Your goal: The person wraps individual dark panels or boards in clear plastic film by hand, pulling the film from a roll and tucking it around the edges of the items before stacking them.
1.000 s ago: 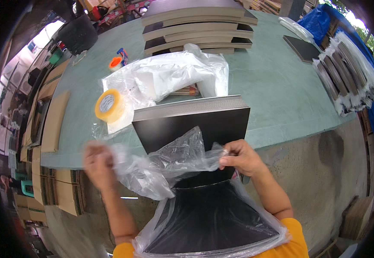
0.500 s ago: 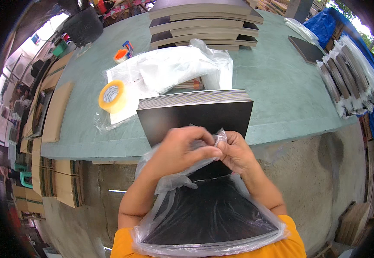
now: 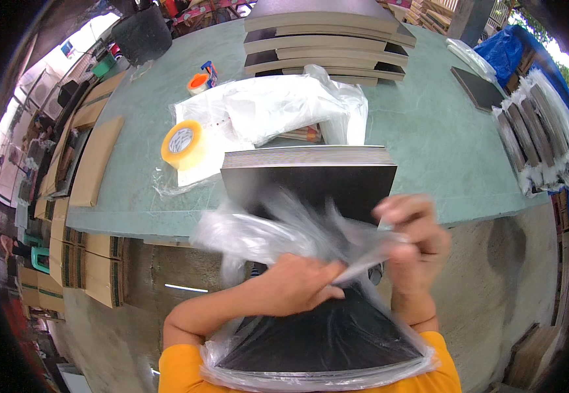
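A clear plastic bag (image 3: 258, 229) is bunched up between my hands, its loose part blurred by motion. My left hand (image 3: 301, 281) is closed on the plastic at the middle. Higher and to the right, my right hand (image 3: 419, 245) pinches another part, pulling it taut between the two. Close to my body, a flat black board (image 3: 317, 340) lies inside the clear plastic, tilted against me. Just beyond my hands, a thick stack of black boards (image 3: 311, 187) with pale layered edges stands at the near table edge, partly hidden by the bag.
On the green table (image 3: 422, 118) lie white plastic sheets (image 3: 278, 105), a yellow tape roll (image 3: 183, 144) and an orange tape dispenser (image 3: 199, 82). Large board stacks (image 3: 327, 46) stand at the back. Plastic-wrapped boards (image 3: 540, 137) lean at right; cardboard boxes (image 3: 101, 278) stand at left.
My hands have moved apart: the right one up and to the right, the left one down and nearer to me. The bag's loose plastic has spread out between them. The view has shifted slightly.
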Demonstrator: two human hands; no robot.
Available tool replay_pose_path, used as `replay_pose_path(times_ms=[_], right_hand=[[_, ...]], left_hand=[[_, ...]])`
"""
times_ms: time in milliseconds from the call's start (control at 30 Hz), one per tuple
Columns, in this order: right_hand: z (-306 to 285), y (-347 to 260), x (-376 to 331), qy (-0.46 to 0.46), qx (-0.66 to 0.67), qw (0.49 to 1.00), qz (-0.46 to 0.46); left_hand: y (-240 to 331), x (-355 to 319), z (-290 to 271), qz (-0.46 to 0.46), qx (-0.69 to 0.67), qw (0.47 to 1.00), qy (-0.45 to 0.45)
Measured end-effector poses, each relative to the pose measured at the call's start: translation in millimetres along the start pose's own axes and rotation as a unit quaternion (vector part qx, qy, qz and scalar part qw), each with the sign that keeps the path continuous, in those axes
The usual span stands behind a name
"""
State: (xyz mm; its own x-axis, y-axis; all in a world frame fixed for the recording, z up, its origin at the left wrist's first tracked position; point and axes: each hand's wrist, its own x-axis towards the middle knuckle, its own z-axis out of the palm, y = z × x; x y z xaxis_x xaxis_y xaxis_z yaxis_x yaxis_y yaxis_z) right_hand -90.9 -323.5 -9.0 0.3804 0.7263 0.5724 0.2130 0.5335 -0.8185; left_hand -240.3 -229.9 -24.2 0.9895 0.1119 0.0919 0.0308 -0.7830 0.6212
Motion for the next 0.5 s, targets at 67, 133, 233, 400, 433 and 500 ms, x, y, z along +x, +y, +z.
replay_pose_path(times_ms=[67, 133, 233, 400, 433, 500], right_hand=[[14.3, -7.1, 8.5, 0.042, 0.041, 0.998, 0.019], [0.3, 20.5, -0.2, -0.067, -0.031, 0.997, 0.026], [-8.0, 26.4, -10.3, -0.139, 0.077, 0.946, 0.282], [13.0, 32.5, -23.0, -0.593, 0.032, 0.771, 0.228], [3.4, 27.8, -23.1, -0.501, 0.089, 0.825, 0.247], [-23.5, 18.1, -19.3, -0.396, 0.174, 0.861, 0.266]], left_hand=[[-9.9, 1.3, 2.6, -0.031, -0.065, 0.997, -0.019], [-2.4, 3.0, -21.2, -0.036, -0.226, 0.961, 0.154], [-15.8, -1.0, -24.3, -0.035, -0.230, 0.970, 0.070], [-10.9, 0.3, -47.0, -0.042, -0.468, 0.880, 0.070], [-12.1, -4.9, -51.8, -0.029, -0.485, 0.872, 0.061], [-29.6, -16.3, -56.4, -0.046, -0.406, 0.909, -0.084]])
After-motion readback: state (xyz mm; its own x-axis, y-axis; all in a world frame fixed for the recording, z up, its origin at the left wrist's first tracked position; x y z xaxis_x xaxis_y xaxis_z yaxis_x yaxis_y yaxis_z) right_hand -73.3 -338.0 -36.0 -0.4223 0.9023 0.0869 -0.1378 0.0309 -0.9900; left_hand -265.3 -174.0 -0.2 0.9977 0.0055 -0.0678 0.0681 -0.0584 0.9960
